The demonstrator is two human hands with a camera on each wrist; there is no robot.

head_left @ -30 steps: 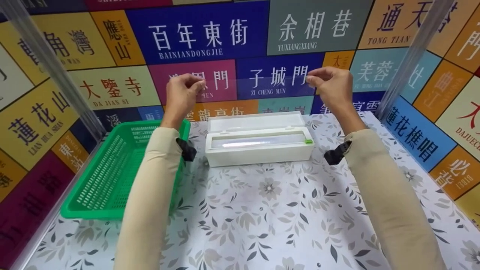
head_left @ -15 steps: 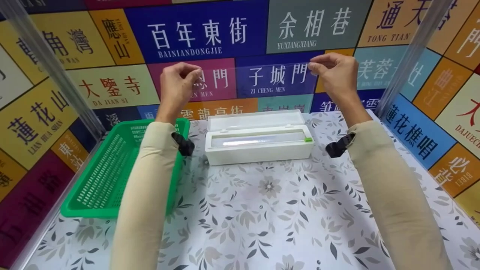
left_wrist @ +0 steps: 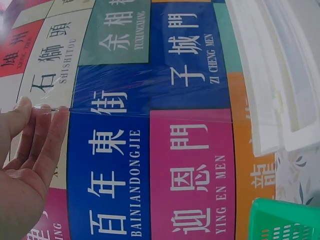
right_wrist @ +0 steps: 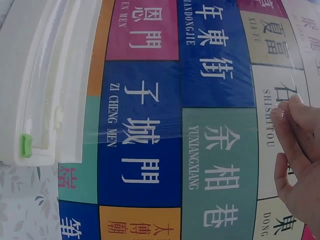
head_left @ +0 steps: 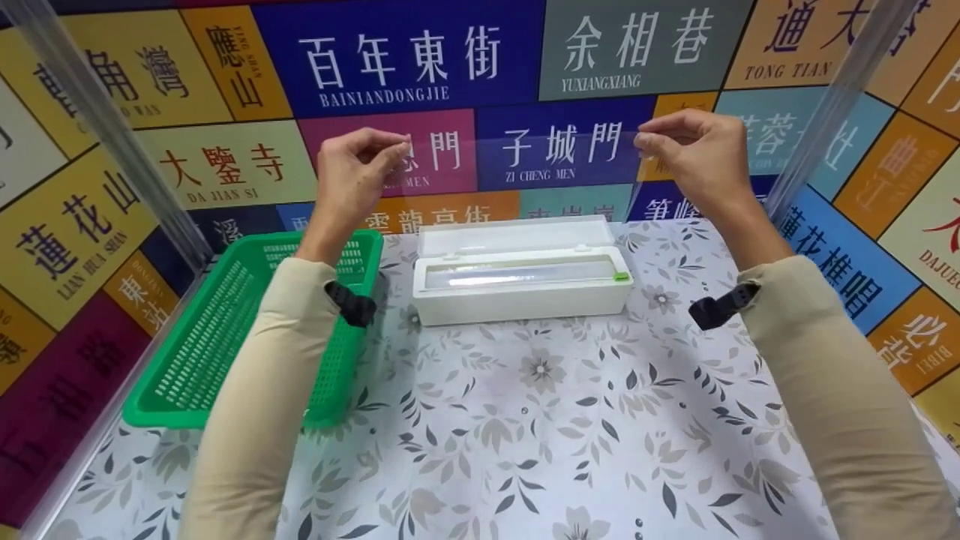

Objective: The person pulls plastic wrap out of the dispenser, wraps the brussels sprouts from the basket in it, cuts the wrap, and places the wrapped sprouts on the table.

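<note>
A sheet of clear plastic wrap (head_left: 517, 161) is stretched in the air between my hands, its top edge a faint line against the wall. My left hand (head_left: 351, 169) pinches one upper corner between thumb and fingers; the right hand (head_left: 701, 161) pinches the other. In the left wrist view, the film (left_wrist: 127, 92) shows creases running from the fingertips. Below and between the hands, a white wrap dispenser (head_left: 525, 304) stands on the table with its translucent lid (head_left: 517, 236) raised. A green slider (head_left: 620, 276) sits at the right end of its window, and a clear roll shows inside.
A green perforated basket (head_left: 161, 418) stands left of the dispenser, partly under my left forearm. The table has a floral cloth (head_left: 540, 420). Behind rises a wall of coloured name panels (head_left: 412, 56), with clear corner posts (head_left: 806, 142) at both sides.
Both hands have risen with the film from their place a second ago, and the right hand has shifted right, widening the gap between them. The dispenser and basket stay put.
</note>
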